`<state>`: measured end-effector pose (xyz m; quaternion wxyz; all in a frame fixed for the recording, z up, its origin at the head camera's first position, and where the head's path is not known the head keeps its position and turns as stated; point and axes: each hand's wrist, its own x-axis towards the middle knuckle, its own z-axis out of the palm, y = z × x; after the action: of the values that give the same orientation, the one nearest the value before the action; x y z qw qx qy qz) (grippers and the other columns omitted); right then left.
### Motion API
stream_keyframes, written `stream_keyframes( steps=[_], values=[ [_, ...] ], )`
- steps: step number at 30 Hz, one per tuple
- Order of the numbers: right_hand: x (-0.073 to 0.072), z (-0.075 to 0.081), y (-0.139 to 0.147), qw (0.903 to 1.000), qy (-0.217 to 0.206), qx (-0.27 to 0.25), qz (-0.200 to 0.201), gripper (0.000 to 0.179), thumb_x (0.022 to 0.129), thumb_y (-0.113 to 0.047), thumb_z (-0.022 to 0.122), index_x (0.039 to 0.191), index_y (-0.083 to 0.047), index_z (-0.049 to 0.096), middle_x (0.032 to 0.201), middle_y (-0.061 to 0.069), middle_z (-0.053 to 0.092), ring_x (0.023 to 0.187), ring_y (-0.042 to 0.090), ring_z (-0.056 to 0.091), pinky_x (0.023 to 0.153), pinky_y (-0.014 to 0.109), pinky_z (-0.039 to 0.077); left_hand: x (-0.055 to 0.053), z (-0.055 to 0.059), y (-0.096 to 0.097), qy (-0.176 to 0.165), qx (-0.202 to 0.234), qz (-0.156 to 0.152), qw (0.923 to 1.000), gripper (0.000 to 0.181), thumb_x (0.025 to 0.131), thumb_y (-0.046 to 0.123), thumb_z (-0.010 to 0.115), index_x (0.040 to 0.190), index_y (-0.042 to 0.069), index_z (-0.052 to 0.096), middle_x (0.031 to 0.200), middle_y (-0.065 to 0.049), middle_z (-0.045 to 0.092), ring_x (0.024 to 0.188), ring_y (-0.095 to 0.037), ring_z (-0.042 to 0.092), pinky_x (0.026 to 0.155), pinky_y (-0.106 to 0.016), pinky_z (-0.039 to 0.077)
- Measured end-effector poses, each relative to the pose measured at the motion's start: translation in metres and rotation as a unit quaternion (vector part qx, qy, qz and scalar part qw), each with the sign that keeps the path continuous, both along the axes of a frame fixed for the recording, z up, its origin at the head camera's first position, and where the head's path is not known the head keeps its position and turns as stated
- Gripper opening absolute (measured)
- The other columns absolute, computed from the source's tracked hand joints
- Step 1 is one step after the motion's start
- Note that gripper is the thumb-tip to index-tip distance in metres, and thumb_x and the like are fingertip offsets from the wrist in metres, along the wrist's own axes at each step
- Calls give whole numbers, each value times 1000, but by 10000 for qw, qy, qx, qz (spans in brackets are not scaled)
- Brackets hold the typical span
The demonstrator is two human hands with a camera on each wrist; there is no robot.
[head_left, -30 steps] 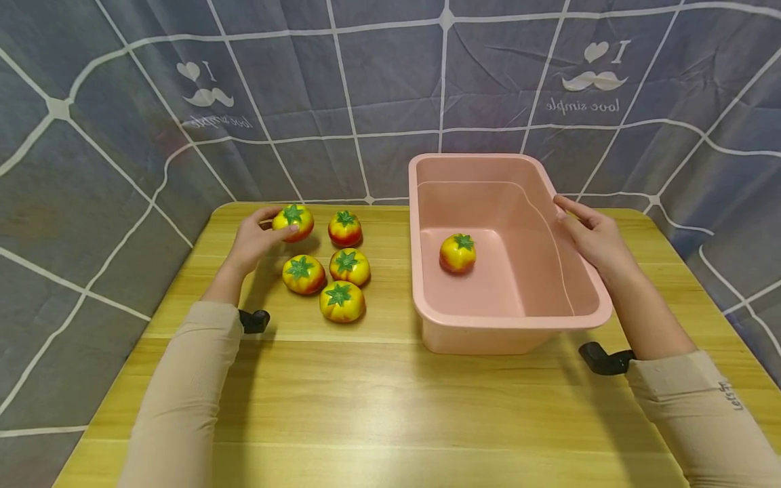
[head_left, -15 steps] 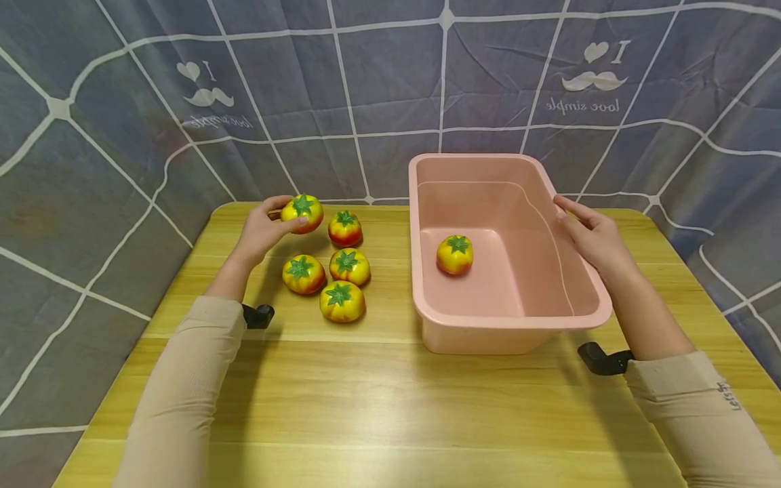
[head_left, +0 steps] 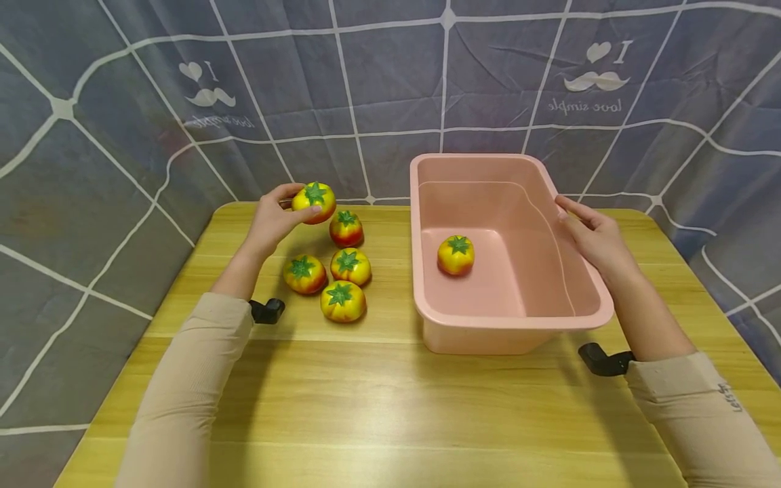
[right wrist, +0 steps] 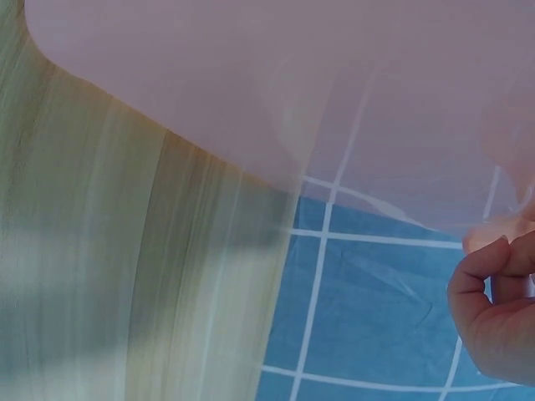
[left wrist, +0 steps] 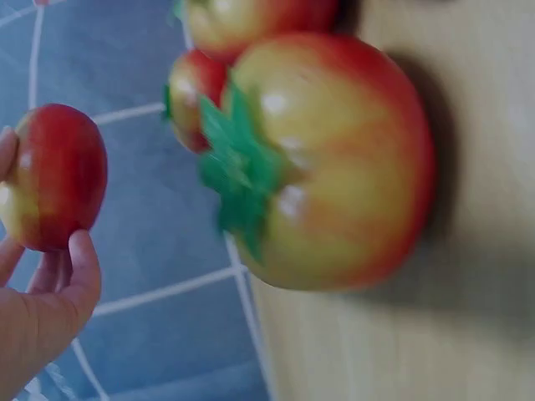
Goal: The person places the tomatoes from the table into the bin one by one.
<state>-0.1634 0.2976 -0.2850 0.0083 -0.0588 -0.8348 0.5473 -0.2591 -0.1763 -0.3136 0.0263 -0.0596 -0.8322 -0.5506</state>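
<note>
My left hand [head_left: 274, 218] pinches a yellow-and-red tomato [head_left: 314, 202] with a green leafy top, held above the table's back left. In the left wrist view, the fingers hold that tomato [left wrist: 63, 177] by its sides, clear of the others. Just below and right of it, several similar tomatoes sit in a loose group, among them a redder tomato [head_left: 346, 229] and a yellow tomato [head_left: 343, 301]. A pink plastic basin [head_left: 512, 322] stands to the right, with one tomato [head_left: 455, 255] on its floor. My right hand [head_left: 601, 244] grips the basin's right rim, fingers curled in the right wrist view [right wrist: 501, 305].
The wooden table [head_left: 366, 407] reaches towards me in front of the basin and the tomatoes. A grey-blue curtain [head_left: 390, 81] with white lines hangs behind the table and along both sides. Black mounts [head_left: 268, 311] sit at the wrists.
My left hand has raised its tomato off the table and carried it to the right. The tomato in the basin has shifted slightly left. My right hand stays on the rim.
</note>
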Motion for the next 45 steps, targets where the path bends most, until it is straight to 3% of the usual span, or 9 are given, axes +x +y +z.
stream_keyframes(
  steps=[6,13,25,37,45],
  values=[
    [2,0,-1,9999,22,144,-73,55,94,-38,51,143,-17,38,106,-17,52,81,-9,55,67,10,47,5,16,14,-6,-139,-30,9999,59,84,22,71,134,3,46,131,-15,48,113,-27,49,91,-35,46],
    [2,-2,-2,9996,30,258,-73,55,94,-39,51,143,-18,39,117,-7,53,81,-9,55,67,10,47,14,32,36,-4,-40,-254,9997,59,83,22,71,134,5,46,130,-13,48,113,-27,48,92,-36,46],
    [0,-3,-1,9998,91,-23,-167,54,94,-33,54,142,-15,39,91,-25,54,74,-8,57,63,10,48,28,54,81,228,-83,-947,9952,59,80,24,74,132,9,50,128,-7,50,110,-20,49,87,-32,49],
    [1,-4,-3,9996,224,-45,-173,54,93,-35,55,141,-13,42,94,-21,55,76,-7,57,64,11,48,26,58,111,406,-414,-1133,9919,59,80,30,74,131,13,52,125,-3,52,111,-20,48,88,-30,47],
    [2,-3,-3,9997,149,40,-173,54,93,-35,54,141,-16,41,94,-21,55,75,-7,57,64,11,47,18,59,123,380,-271,-1217,9915,59,81,29,73,132,12,50,123,-4,53,109,-17,51,87,-25,48]
  ],
)
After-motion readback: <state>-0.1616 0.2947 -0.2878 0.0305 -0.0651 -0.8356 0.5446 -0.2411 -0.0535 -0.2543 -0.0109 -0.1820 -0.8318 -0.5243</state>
